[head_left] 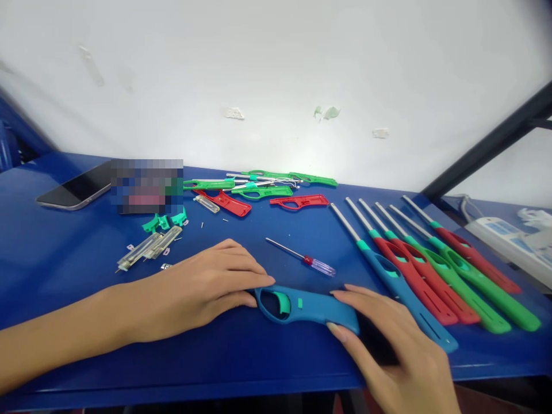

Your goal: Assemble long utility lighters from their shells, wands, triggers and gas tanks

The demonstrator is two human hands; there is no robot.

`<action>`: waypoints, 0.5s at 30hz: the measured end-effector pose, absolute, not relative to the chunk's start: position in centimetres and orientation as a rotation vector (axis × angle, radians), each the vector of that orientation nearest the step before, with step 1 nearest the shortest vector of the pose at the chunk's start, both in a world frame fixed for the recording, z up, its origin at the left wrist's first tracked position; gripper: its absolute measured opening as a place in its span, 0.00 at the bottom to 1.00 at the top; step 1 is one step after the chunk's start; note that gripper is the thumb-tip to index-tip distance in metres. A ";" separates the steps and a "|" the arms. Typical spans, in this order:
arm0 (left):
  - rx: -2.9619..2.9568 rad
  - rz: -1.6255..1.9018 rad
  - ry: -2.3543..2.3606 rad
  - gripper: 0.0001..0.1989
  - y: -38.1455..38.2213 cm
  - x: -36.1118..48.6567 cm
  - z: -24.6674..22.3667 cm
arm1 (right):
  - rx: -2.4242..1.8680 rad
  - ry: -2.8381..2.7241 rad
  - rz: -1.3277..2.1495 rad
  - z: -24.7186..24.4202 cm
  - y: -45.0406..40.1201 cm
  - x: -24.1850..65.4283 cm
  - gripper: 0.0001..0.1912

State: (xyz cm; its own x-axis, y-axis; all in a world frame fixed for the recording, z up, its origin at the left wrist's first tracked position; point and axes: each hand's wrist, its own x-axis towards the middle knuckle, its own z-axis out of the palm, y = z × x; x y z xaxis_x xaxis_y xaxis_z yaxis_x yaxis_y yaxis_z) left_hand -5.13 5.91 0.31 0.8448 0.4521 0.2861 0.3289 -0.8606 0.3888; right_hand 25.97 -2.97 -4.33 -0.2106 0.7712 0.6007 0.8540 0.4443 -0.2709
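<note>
A blue gas lighter point(317, 307) with a teal trigger lies sideways between my hands, at the front of the blue table. My left hand point(202, 287) is closed around its front end, with fingertips pinching beside the trigger loop; whatever barrel it has is hidden under that hand. At the butt end, thumb and fingers of my right hand point(397, 339) grip the handle from both edges. Just behind the lighter rests a screwdriver point(319, 265) with a clear purple handle and red collar.
Several long lighters point(425, 270) in blue, red and green lie in a row on the right. Opened green and red casing halves point(299, 201) sit near the wall. Teal triggers point(150, 223), clear fuel tanks point(149, 248) and a phone point(81, 184) are at left. A power strip point(513, 244) stands far right.
</note>
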 end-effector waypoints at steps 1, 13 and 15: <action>2.693 0.520 0.599 0.13 5.9 -5.1 0.4 | -1.362 -2.017 -0.156 -4.3 -2.9 25.9 0.13; 2.574 0.475 0.741 0.11 6.3 -5.4 0.4 | -1.361 -2.026 -0.068 -4.8 -3.0 26.1 0.12; 2.572 0.481 0.730 0.11 6.3 -5.3 0.4 | -1.370 -2.022 -0.065 -4.9 -2.9 26.1 0.12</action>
State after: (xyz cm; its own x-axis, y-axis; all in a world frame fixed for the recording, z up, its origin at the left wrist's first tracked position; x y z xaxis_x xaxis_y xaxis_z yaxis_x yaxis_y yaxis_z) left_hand -5.31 6.31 0.38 0.8021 0.5592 0.2094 0.4134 -0.7731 0.4811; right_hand 26.10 -2.89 -4.90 -0.2108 0.8024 0.5583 0.8364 0.4437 -0.3218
